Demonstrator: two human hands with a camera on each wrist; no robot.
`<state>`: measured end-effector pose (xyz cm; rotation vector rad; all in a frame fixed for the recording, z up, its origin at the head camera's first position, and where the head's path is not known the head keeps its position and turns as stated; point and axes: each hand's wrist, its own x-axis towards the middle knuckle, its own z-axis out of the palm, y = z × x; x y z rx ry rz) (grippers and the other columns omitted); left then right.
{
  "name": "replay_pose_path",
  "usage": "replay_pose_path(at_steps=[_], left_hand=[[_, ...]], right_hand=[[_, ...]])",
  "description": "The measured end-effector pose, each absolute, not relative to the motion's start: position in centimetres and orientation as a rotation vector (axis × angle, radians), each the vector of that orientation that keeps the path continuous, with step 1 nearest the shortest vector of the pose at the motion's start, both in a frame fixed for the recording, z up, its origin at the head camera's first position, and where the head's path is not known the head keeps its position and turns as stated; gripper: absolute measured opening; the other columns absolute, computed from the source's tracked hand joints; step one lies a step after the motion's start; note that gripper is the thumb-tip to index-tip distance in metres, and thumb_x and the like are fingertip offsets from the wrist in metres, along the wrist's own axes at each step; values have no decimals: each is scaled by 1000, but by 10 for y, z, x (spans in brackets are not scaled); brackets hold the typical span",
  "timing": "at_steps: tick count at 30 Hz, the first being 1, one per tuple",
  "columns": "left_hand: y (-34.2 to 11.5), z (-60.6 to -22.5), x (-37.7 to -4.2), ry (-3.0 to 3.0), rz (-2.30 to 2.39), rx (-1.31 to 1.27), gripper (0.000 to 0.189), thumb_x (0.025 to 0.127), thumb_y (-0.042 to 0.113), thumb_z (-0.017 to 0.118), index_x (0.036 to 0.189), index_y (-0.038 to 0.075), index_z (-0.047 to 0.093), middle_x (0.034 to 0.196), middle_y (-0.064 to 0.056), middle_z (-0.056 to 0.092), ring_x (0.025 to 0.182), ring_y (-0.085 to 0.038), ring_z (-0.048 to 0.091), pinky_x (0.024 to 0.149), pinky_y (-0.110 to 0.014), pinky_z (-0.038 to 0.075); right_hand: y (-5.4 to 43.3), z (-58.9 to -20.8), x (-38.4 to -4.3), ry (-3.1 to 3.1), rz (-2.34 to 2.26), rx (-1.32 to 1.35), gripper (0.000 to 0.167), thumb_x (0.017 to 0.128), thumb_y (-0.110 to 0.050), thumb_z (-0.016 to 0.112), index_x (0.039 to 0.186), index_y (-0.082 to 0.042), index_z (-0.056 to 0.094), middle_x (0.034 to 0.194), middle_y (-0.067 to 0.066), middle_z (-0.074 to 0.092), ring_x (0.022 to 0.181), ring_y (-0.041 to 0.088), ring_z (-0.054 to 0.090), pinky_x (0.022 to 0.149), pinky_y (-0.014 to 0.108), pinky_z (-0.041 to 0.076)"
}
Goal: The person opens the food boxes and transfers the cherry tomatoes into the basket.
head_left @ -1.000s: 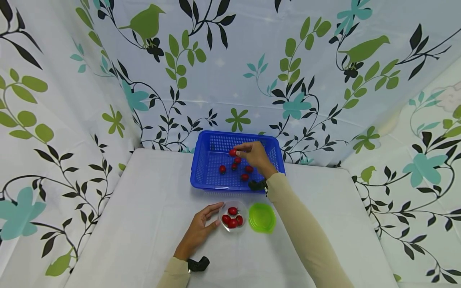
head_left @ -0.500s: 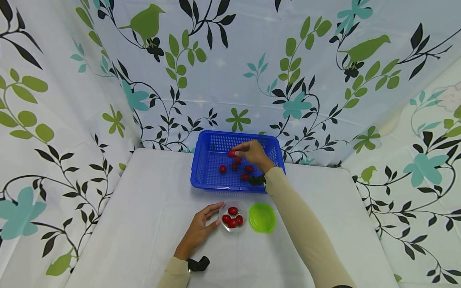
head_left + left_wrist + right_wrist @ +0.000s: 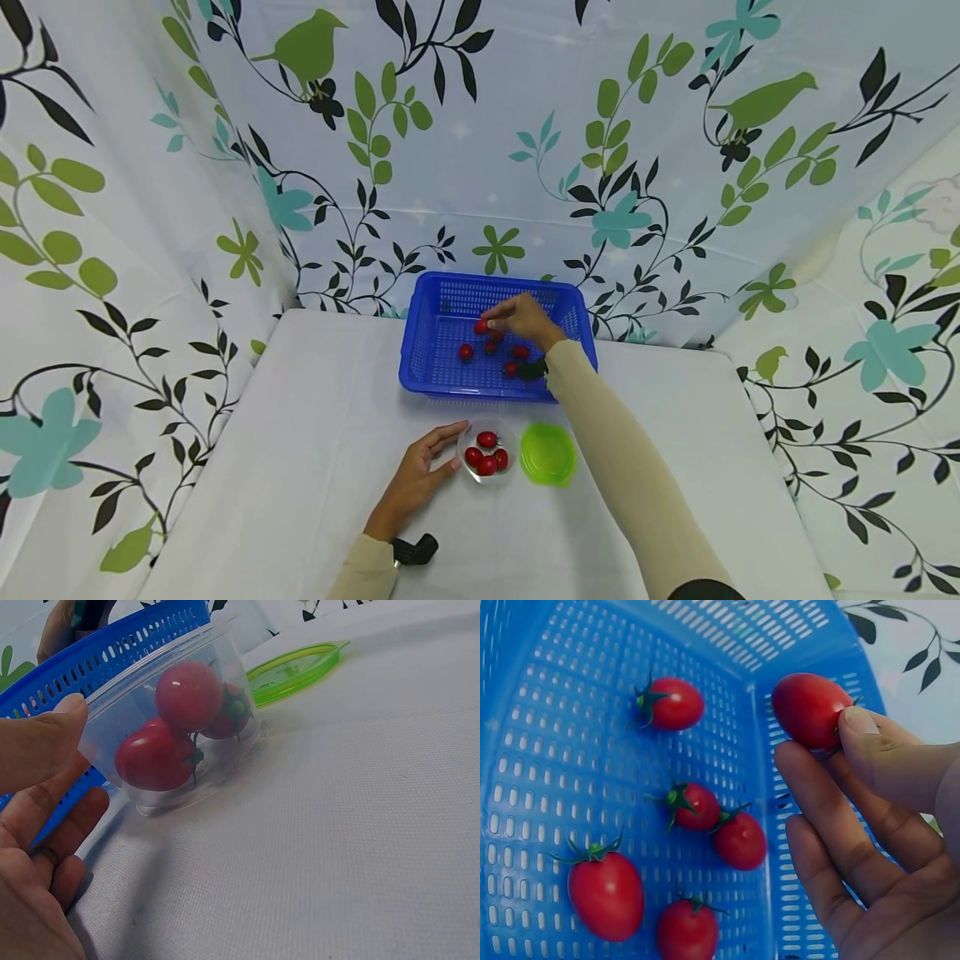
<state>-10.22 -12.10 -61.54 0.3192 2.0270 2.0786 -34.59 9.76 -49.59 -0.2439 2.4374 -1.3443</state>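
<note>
In the head view my right hand (image 3: 522, 318) is over the blue plastic basket (image 3: 420, 375), pinching a red cherry tomato (image 3: 810, 711) between thumb and fingers. Several more cherry tomatoes lie on the basket floor, among them one at the lower left (image 3: 606, 894) and one near the middle (image 3: 739, 840) of the right wrist view. My left hand (image 3: 422, 475) holds the left side of a small clear plastic container (image 3: 238, 656), thumb at its rim and forefinger along its far side. Inside it sit several cherry tomatoes (image 3: 190, 696).
Just right of the container lies a bright green lid (image 3: 548, 454) on the white tablecloth (image 3: 315, 433). The basket stands at the table's far edge, against a patterned curtain (image 3: 480, 150). My right forearm passes over the table beside the lid.
My right hand, with the pinched cherry tomato, has shifted slightly left and nearer within the basket. The left hand and container stay in place.
</note>
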Motion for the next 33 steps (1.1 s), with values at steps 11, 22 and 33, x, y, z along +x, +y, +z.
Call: replay_pose_path(at_steps=[11, 22, 33], left_hand=[[-121, -614, -102, 1991, 2089, 289, 52, 105, 10, 67, 153, 21, 55, 163, -1, 53, 156, -25, 43, 120, -8, 28], [-121, -618, -103, 1999, 2082, 295, 51, 105, 10, 66, 154, 22, 55, 162, 0, 54, 155, -23, 45, 119, -8, 28], [-122, -614, -102, 2008, 2063, 266, 50, 105, 11, 66, 152, 24, 56, 161, 3, 54, 154, -19, 46, 119, -9, 28]], right_hand=[[93, -508, -356, 2375, -1305, -200, 17, 99, -6, 74, 112, -10, 84, 117, 11, 81, 110, 27, 76, 110, 48, 56], [86, -518, -360, 2413, -1232, -179, 17, 95, 0, 76, 108, -7, 85, 117, 14, 81, 103, 26, 78, 102, 44, 60], [80, -525, -360, 2469, -1137, -146, 17, 93, 1, 77, 103, -9, 86, 117, 12, 81, 112, 29, 74, 104, 46, 59]])
